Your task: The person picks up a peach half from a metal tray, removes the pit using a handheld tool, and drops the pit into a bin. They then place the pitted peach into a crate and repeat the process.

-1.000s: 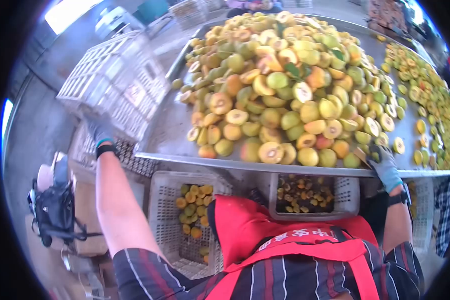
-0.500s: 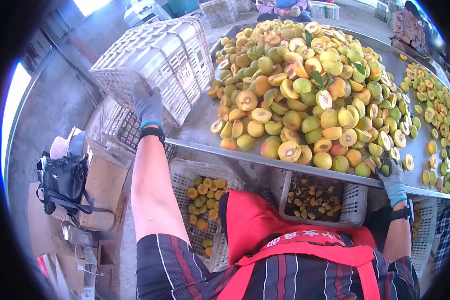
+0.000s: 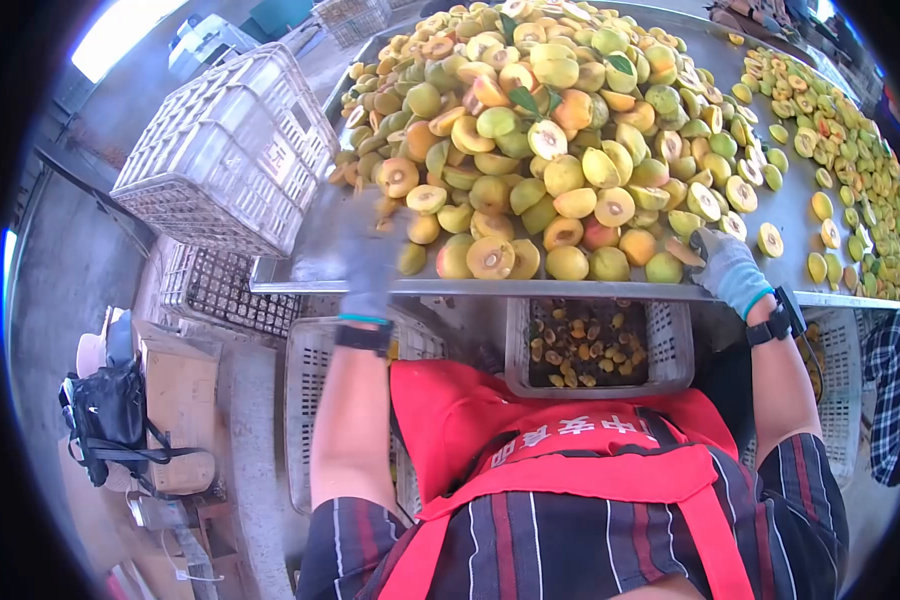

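A large heap of halved yellow-green peaches, many showing pits or hollows, lies on the metal table. My left hand, gloved in grey, is at the heap's near left edge. Motion smears its fingers, so I cannot make out whether it touches a fruit. At the heap's near right edge, my gloved right hand has its fingers curled round a short brown wooden-looking piece. The rest of that piece is hidden, and its kind does not show.
A white plastic crate stands tilted at the table's left corner. More peach halves lie spread along the right side. Below the near edge sits a crate holding small dark pieces. A black bag rests by cardboard at left.
My left hand has left the white crate and swung right to the peach heap. The crate now stands apart from it. My right hand still grips the brown piece. The whole view has shifted.
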`<state>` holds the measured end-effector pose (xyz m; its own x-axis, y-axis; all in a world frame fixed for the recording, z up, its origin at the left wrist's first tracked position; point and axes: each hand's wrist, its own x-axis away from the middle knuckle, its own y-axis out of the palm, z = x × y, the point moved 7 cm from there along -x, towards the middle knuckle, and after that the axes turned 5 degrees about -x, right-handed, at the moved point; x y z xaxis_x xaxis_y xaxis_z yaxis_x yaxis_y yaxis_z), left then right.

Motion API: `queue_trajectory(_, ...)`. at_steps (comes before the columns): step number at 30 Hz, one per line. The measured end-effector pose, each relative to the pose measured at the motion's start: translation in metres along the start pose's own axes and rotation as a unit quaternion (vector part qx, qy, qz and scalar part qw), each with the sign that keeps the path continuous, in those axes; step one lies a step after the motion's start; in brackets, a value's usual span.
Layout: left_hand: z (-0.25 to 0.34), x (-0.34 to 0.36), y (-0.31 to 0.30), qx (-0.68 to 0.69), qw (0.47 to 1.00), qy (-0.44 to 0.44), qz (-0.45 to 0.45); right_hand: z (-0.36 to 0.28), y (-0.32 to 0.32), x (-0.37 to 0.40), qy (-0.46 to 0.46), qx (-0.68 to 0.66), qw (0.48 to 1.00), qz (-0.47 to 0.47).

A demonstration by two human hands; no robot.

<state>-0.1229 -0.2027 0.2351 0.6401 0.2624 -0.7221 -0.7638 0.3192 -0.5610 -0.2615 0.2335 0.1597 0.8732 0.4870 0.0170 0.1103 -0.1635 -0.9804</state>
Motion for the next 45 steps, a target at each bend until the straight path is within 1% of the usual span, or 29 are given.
queue_trajectory(1, 0.039, 0.007, 0.023, 0.016, 0.987, -0.081, -0.138, 0.004, 0.001, 0.001, 0.002, 0.003, 1.000, -0.003)
queue_trajectory(2, 0.013, 0.029, 0.067, -0.005, 0.962, -0.108, -0.252, 0.009, -0.003, 0.003, 0.002, -0.082, 0.996, 0.038)
queue_trajectory(3, 0.027, 0.031, 0.073, -0.001, 0.961, -0.109, -0.255, 0.015, -0.006, 0.006, 0.002, -0.167, 0.983, 0.080)
queue_trajectory(5, 0.070, 0.037, 0.090, -0.210, 0.908, 0.022, -0.363, 0.023, -0.010, 0.017, 0.001, -0.224, 0.966, 0.129)
queue_trajectory(6, 0.074, 0.036, 0.096, -0.213, 0.900, 0.038, -0.378, 0.026, -0.008, 0.023, 0.034, -0.492, 0.859, 0.135)
queue_trajectory(7, 0.077, 0.037, 0.099, -0.210, 0.899, 0.043, -0.381, 0.022, -0.004, 0.029, 0.062, -0.719, 0.679, 0.132)
queue_trajectory(8, 0.079, 0.037, 0.099, -0.154, 0.915, 0.024, -0.372, 0.001, -0.018, 0.043, 0.049, -0.716, 0.683, 0.138)
queue_trajectory(10, 0.089, 0.037, 0.090, -0.053, 0.957, -0.005, -0.286, -0.026, -0.010, 0.047, 0.028, -0.763, 0.645, 0.035)
queue_trajectory(11, 0.097, 0.041, 0.094, -0.053, 0.956, 0.000, -0.289, -0.039, -0.004, 0.049, 0.018, -0.769, 0.639, 0.003)
queue_trajectory(12, 0.100, 0.042, 0.090, 0.115, 0.963, -0.094, -0.225, -0.058, -0.005, 0.051, 0.026, -0.784, 0.619, -0.043)
queue_trajectory(13, 0.104, 0.049, 0.087, 0.278, 0.929, -0.191, -0.154, -0.080, -0.006, 0.054, 0.037, -0.796, 0.597, -0.092)
queue_trajectory(14, 0.126, 0.058, 0.085, 0.372, 0.867, -0.286, -0.168, -0.094, -0.001, 0.057, 0.032, -0.813, 0.571, -0.108)
queue_trajectory(15, 0.139, 0.069, 0.089, 0.375, 0.865, -0.287, -0.170, -0.108, 0.004, 0.059, 0.024, -0.828, 0.546, -0.124)
queue_trajectory(17, 0.157, 0.098, 0.107, 0.559, 0.709, -0.390, -0.181, -0.132, 0.012, 0.060, 0.045, -0.795, 0.590, -0.132)
queue_trajectory(18, 0.159, 0.102, 0.105, 0.559, 0.707, -0.392, -0.183, -0.138, 0.021, 0.054, -0.025, -0.830, 0.544, -0.115)
queue_trajectory(20, 0.175, 0.124, 0.114, 0.734, 0.413, -0.515, -0.158, -0.140, 0.033, 0.058, 0.012, -0.851, 0.512, -0.116)
queue_trajectory(21, 0.179, 0.128, 0.111, 0.733, 0.409, -0.519, -0.161, -0.140, 0.035, 0.061, 0.037, -0.853, 0.507, -0.119)
queue_trajectory(22, 0.178, 0.120, 0.098, 0.643, 0.611, -0.412, -0.207, -0.138, 0.038, 0.064, 0.042, -0.852, 0.508, -0.118)
queue_trajectory(23, 0.182, 0.112, 0.086, 0.514, 0.775, -0.277, -0.240, -0.135, 0.038, 0.065, 0.029, -0.815, 0.568, -0.112)
queue_trajectory(24, 0.175, 0.131, 0.100, 0.680, 0.532, -0.436, -0.254, -0.134, 0.038, 0.066, 0.015, -0.773, 0.625, -0.106)
queue_trajectory(27, 0.159, 0.137, 0.103, 0.653, 0.554, -0.446, -0.261, -0.129, 0.044, 0.076, 0.071, -0.721, 0.676, -0.133)
queue_trajectory(28, 0.159, 0.134, 0.102, 0.655, 0.573, -0.422, -0.254, -0.128, 0.031, 0.081, 0.065, -0.646, 0.749, -0.135)
queue_trajectory(31, 0.154, 0.136, 0.101, 0.635, 0.614, -0.396, -0.252, -0.135, 0.044, 0.078, 0.037, -0.659, 0.734, -0.161)
queue_trajectory(32, 0.153, 0.137, 0.102, 0.634, 0.613, -0.397, -0.254, -0.136, 0.042, 0.079, 0.031, -0.622, 0.768, -0.150)
queue_trajectory(35, 0.156, 0.137, 0.103, 0.627, 0.640, -0.369, -0.249, -0.142, 0.039, 0.080, 0.050, -0.634, 0.752, -0.172)
queue_trajectory(37, 0.161, 0.133, 0.097, 0.609, 0.688, -0.323, -0.229, -0.143, 0.044, 0.082, 0.055, -0.642, 0.747, -0.167)
queue_trajectory(41, 0.162, 0.133, 0.098, 0.606, 0.691, -0.327, -0.220, -0.154, 0.042, 0.084, 0.068, -0.640, 0.745, -0.176)
queue_trajectory(43, 0.165, 0.135, 0.103, 0.666, 0.608, -0.383, -0.200, -0.157, 0.045, 0.086, 0.075, -0.639, 0.743, -0.182)
queue_trajectory(45, 0.165, 0.132, 0.102, 0.654, 0.627, -0.377, -0.194, -0.163, 0.049, 0.091, 0.143, -0.669, 0.679, -0.266)
